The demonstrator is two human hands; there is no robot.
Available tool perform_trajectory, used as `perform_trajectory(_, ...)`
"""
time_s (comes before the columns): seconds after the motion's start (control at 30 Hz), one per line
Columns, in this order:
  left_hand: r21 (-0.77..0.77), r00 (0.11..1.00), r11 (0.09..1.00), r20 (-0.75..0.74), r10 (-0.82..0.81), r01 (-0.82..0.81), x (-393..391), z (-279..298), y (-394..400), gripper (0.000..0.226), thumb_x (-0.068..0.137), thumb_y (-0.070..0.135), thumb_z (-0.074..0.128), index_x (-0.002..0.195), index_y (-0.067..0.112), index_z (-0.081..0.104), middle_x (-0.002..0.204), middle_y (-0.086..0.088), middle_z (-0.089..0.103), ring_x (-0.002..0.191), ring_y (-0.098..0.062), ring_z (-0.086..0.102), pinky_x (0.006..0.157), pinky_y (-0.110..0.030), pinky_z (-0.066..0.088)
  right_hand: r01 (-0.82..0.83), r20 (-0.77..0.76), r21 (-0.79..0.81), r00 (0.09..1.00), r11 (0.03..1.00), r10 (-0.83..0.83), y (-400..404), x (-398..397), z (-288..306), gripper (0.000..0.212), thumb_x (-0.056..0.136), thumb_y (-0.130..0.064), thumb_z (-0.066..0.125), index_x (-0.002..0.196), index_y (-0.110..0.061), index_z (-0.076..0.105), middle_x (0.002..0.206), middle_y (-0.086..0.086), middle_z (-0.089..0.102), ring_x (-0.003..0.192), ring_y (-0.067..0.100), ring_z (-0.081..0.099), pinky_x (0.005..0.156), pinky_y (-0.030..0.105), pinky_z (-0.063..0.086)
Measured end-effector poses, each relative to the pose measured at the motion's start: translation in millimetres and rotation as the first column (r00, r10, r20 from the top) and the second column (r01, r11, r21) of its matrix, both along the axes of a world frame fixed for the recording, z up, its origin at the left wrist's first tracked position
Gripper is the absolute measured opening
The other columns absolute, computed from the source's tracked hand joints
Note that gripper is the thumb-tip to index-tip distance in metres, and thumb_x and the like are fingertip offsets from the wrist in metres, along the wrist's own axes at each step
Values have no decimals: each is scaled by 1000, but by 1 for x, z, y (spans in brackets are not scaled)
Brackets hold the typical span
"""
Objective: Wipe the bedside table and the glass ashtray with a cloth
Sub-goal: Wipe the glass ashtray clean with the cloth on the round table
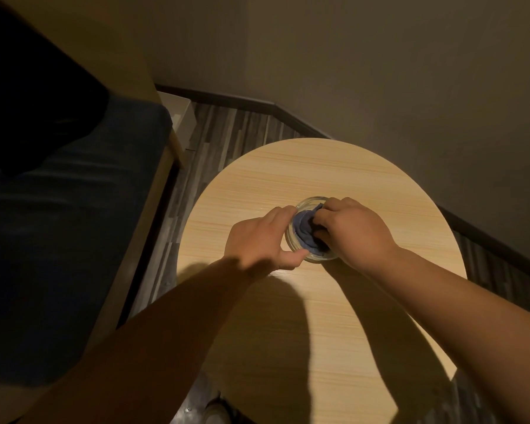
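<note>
Forearms: two bare ones reach in over the round table.
Ashtray: clear glass, on the tabletop between the hands.
Inside it: a bunched blue cloth, filling the bowl.
Right hand: fingers curled on the cloth, pressing it down into the glass.
Left hand: thumb and fingers clasp the ashtray's outer wall.
Beyond the left hand: wood-plank floor, then a dark-covered bed.
</note>
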State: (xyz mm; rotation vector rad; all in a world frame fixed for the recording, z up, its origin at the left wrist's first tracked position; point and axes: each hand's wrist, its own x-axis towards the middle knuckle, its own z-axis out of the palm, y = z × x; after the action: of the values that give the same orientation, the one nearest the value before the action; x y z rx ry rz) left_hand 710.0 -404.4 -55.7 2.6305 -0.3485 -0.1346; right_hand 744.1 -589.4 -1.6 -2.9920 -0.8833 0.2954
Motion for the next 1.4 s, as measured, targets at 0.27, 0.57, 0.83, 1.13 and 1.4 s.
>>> perform_trajectory(0.27,2,1000,1000,5,10,-10,-1,1,0,78,77,69,52,140,29,30,131,12,50,103,-16,58,74,-33,47,-46,-120,-172,992,984,26,-11,-1,20,28,96,-42,43,110,-27,62,97,0,46,89,23,49,64,31,42)
perform_trajectory(0.57,-11,1000,1000,20,12,-12,-1,4,-2,69,76,67,53,133,33,34,127,14,53,97,-16,59,69,-30,44,-84,-67,-130,995,988,75,14,1,10,29,91,-31,55,119,-30,59,110,-1,56,97,25,52,61,31,42)
perform_trajectory(0.83,17,997,997,-28,73,-73,3,6,-6,74,74,66,56,135,31,33,131,12,52,101,-18,60,71,-32,47,77,-13,-351,996,933,-87,24,10,23,30,92,-26,55,120,-16,56,113,7,52,98,28,55,62,34,39)
perform_trajectory(1.13,20,999,999,1,34,-34,1,5,-5,73,75,70,51,134,31,33,131,13,51,99,-17,60,71,-32,47,20,-161,-153,986,988,-45,11,-1,13,23,91,-38,52,108,-29,66,101,-1,57,87,25,56,58,31,39)
perform_trajectory(1.4,1,997,997,-16,74,-74,0,9,-6,69,74,62,58,132,30,37,124,12,56,94,-19,61,70,-34,48,133,14,-176,991,975,-133,33,5,16,35,87,-33,59,120,-20,55,104,3,53,95,26,52,58,32,32)
